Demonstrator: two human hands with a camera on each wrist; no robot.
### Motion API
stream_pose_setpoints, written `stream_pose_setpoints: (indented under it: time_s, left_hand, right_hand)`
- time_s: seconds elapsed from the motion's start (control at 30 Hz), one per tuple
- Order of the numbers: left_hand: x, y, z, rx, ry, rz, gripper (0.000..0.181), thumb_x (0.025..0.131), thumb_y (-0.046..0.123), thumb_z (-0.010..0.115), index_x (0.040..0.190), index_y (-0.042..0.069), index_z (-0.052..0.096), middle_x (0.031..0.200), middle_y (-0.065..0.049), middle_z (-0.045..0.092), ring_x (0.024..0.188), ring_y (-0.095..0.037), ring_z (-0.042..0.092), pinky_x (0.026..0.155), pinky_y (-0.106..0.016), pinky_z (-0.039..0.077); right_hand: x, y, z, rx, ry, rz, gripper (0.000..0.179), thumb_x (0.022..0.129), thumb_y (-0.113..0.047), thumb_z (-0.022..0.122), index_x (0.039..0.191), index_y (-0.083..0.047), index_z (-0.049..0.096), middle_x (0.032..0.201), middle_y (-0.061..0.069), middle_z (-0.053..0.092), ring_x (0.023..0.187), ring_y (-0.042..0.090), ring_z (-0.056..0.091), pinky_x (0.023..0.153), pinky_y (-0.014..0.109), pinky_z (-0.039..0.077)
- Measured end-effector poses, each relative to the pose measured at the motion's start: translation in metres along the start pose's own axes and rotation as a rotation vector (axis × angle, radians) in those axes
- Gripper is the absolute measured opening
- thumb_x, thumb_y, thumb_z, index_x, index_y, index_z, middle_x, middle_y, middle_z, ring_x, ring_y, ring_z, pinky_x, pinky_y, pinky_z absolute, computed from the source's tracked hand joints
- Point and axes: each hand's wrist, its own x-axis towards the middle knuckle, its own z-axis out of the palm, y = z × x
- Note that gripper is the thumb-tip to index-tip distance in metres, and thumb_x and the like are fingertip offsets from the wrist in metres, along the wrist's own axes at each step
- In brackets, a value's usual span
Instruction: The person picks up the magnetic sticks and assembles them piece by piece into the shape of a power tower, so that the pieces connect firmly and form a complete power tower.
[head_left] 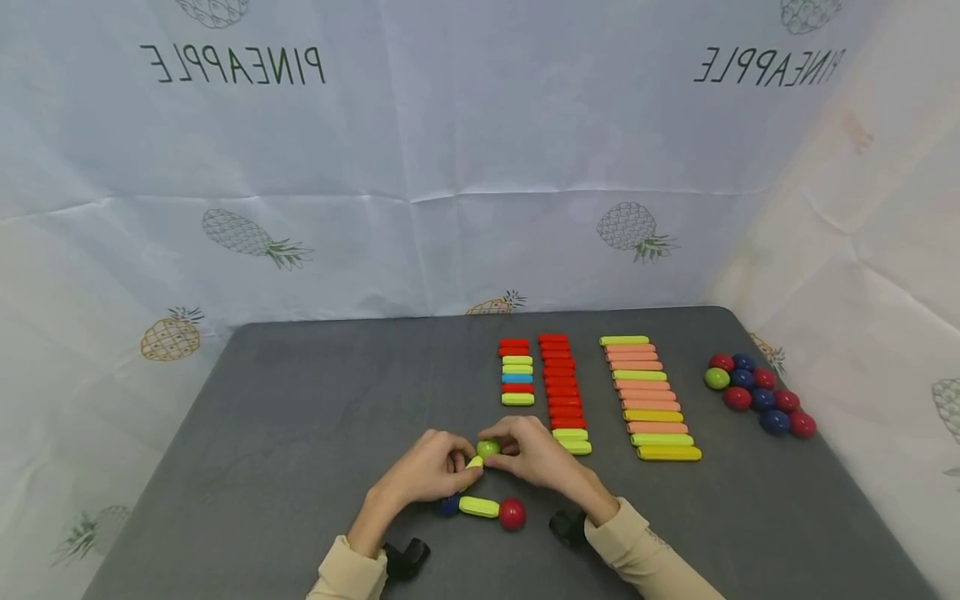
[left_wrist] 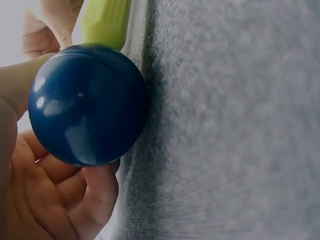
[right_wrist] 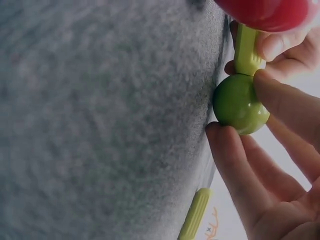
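My left hand [head_left: 429,468] pinches a yellow-green ribbed rod [head_left: 474,462] between thumb and fingers. My right hand [head_left: 536,454] holds a green ball [head_left: 488,448] by its fingertips, right at the end of that rod. In the right wrist view the green ball [right_wrist: 241,104] meets the rod [right_wrist: 246,55] end to end. Nearer me lies another yellow-green rod [head_left: 479,507], with a blue ball [head_left: 448,505] at its left end and a red ball [head_left: 512,514] at its right. That blue ball [left_wrist: 90,105] fills much of the left wrist view, partly covering the left hand.
Behind and right of the hands, short rods [head_left: 517,378] in red, yellow-green and blue form a column beside longer red rods [head_left: 560,382]. Farther right are orange and yellow rods [head_left: 648,406], then several red, blue and green balls [head_left: 763,400] near the grey table's right edge.
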Motion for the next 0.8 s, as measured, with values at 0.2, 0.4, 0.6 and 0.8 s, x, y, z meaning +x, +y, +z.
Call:
stream_pose_setpoints:
  time_s: [0.2, 0.4, 0.6, 0.8]
  left_hand:
    - [-0.002, -0.001, -0.001, -0.034, 0.023, 0.002, 0.013, 0.094, 0.022, 0.074, 0.094, 0.009, 0.077, 0.068, 0.005, 0.064, 0.051, 0.002, 0.050, 0.052, -0.017, 0.044]
    - [-0.006, -0.002, -0.003, -0.062, 0.065, 0.023, 0.018, 0.093, 0.022, 0.076, 0.103, 0.007, 0.074, 0.076, 0.000, 0.071, 0.056, 0.001, 0.057, 0.057, -0.019, 0.051]
    - [-0.008, -0.007, -0.003, -0.056, 0.101, 0.040, 0.027, 0.093, 0.018, 0.075, 0.115, 0.007, 0.064, 0.073, 0.000, 0.068, 0.055, 0.001, 0.057, 0.056, -0.020, 0.051]
    - [-0.006, -0.009, -0.003, -0.035, 0.098, 0.042, 0.042, 0.093, 0.017, 0.074, 0.132, 0.007, 0.062, 0.071, 0.003, 0.068, 0.054, 0.001, 0.057, 0.053, -0.020, 0.050]
  right_hand:
    - [0.001, -0.001, -0.001, -0.007, 0.013, -0.008, 0.031, 0.089, -0.007, 0.078, 0.119, 0.001, 0.073, 0.112, 0.014, 0.074, 0.099, 0.028, 0.074, 0.085, 0.032, 0.062]
    - [0.002, 0.000, -0.013, -0.111, 0.104, -0.007, 0.032, 0.085, -0.012, 0.083, 0.115, -0.001, 0.075, 0.108, 0.012, 0.072, 0.095, 0.028, 0.070, 0.081, 0.031, 0.061]
    - [0.010, -0.001, -0.026, -0.376, 0.281, 0.110, 0.035, 0.080, -0.008, 0.086, 0.112, 0.000, 0.077, 0.106, 0.014, 0.070, 0.094, 0.031, 0.062, 0.083, 0.042, 0.054]
    - [0.013, 0.004, -0.024, -0.468, 0.238, 0.153, 0.033, 0.083, -0.002, 0.082, 0.115, 0.001, 0.076, 0.100, 0.014, 0.069, 0.087, 0.027, 0.055, 0.078, 0.038, 0.052]
